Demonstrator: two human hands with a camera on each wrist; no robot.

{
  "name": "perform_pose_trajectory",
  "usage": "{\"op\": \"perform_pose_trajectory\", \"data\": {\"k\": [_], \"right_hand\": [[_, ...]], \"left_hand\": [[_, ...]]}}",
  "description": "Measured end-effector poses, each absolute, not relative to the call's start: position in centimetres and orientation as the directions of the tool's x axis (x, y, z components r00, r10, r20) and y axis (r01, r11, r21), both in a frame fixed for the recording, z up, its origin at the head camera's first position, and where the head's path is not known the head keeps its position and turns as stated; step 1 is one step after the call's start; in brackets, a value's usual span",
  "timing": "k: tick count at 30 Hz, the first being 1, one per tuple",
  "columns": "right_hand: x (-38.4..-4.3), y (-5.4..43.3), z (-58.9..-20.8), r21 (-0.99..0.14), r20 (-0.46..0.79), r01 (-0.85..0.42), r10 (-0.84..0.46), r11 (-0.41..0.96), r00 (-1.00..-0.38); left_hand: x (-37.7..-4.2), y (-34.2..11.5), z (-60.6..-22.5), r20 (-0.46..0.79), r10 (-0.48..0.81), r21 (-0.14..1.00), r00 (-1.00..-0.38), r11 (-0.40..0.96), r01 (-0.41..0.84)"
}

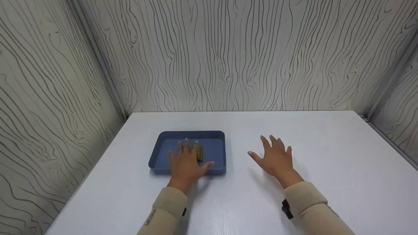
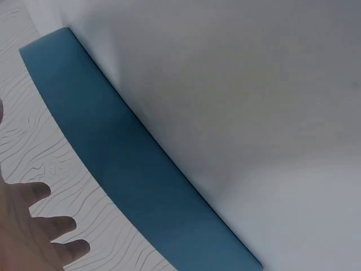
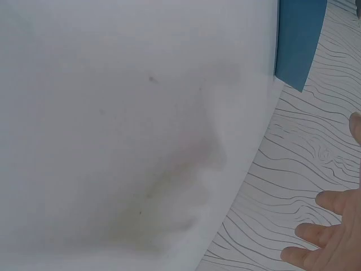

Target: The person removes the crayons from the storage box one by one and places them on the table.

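Observation:
A shallow blue tray (image 1: 214,153) stands on the white table, left of the middle. My left hand (image 1: 186,164) is over the tray's near side with its fingers spread and pointing away from me. Partly hidden beneath those fingers, a small olive-green item (image 1: 200,153) lies in the tray; its kind does not show. To the right of the tray, my right hand (image 1: 277,160) hovers over the table, fingers spread, holding nothing. The left wrist view has the tray's outer wall (image 2: 113,135) beside the left fingertips (image 2: 62,226). Right fingertips (image 3: 313,234) appear in the right wrist view.
The white table (image 1: 343,156) reaches back to a wall (image 1: 228,58) with a wood-grain pattern. Similar panels (image 1: 42,114) rise at the left and right sides. A corner of the tray (image 3: 299,45) shows at the top of the right wrist view.

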State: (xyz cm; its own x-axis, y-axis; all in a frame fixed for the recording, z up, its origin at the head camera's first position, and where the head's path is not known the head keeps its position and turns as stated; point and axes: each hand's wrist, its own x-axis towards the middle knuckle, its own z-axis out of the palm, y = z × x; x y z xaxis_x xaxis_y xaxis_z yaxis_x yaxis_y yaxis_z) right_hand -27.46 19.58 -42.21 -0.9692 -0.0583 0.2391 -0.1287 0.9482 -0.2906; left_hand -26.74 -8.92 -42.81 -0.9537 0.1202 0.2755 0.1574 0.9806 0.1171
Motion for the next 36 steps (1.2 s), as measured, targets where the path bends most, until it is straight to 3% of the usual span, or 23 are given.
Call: {"op": "perform_pose_trajectory", "data": {"k": [28, 36], "right_hand": [[-29.7, 12.6, -43.9, -0.367, 0.21, -0.168, -0.094, 0.915, -0.973], [-30.1, 11.6, -44.1, -0.367, 0.197, -0.164, -0.096, 0.916, -0.976]], "left_hand": [[-28.4, -14.0, -42.7, 0.287, 0.064, 0.162, -0.956, 0.98, 0.115], [-28.9, -14.5, -42.6, 0.237, 0.043, 0.202, -0.971, 0.975, 0.093]]}}
